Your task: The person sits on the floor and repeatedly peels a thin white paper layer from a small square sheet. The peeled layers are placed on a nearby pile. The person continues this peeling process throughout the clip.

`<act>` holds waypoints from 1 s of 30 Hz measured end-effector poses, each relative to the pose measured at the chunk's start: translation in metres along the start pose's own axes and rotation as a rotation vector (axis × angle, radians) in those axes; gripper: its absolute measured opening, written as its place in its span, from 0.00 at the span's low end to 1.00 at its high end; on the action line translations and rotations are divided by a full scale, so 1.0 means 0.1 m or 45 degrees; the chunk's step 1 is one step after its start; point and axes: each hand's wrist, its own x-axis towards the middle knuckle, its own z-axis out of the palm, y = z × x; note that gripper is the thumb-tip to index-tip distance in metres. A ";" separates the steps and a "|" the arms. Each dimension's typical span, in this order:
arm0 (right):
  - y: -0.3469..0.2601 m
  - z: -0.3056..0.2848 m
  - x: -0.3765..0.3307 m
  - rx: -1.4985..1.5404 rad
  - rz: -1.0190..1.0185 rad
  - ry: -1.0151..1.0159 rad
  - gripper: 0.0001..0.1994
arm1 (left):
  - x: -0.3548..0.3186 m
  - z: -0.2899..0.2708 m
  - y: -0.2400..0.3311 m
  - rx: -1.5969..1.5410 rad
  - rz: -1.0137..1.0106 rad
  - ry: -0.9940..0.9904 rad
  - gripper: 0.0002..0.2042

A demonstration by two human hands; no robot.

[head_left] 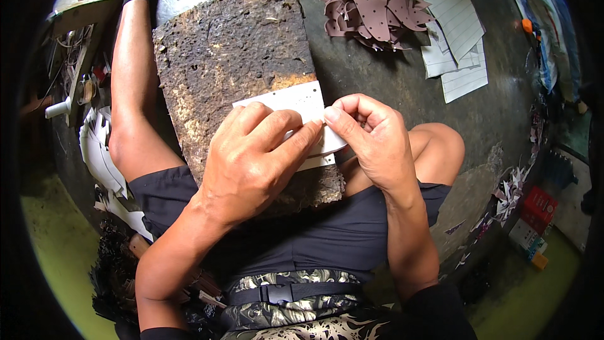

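Observation:
A rough, dark, worn board (233, 44) lies slantwise across my lap. Thin white pieces of sheet material (302, 99), with small dark holes or dots, rest on its near right part, one partly over another. My left hand (255, 145) presses on the white pieces, fingers curved together and tips at their right edge. My right hand (374, 135) is closed in a pinch at that same edge, thumb and forefinger meeting next to the left fingertips. Whether something small sits between the right fingertips is hidden.
A heap of brown cut pieces with dark dots (371, 3) lies on the floor beyond the board, beside white lined sheets (456, 31). White offcuts (104, 151) lie at the left, near a wooden stand (82, 63) with tools. A red box (538, 209) stands at the right.

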 end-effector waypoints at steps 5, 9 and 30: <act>0.06 -0.05 0.03 0.101 -0.024 -0.081 0.09 | 0.02 -0.01 -0.02 0.034 0.048 -0.025 0.18; 0.15 -0.06 0.06 0.146 -0.052 -0.140 0.10 | 0.03 0.00 -0.01 0.041 0.045 -0.023 0.18; 0.34 0.14 0.04 0.214 -0.114 0.001 0.15 | 0.00 0.04 -0.01 -0.092 -0.054 0.025 0.16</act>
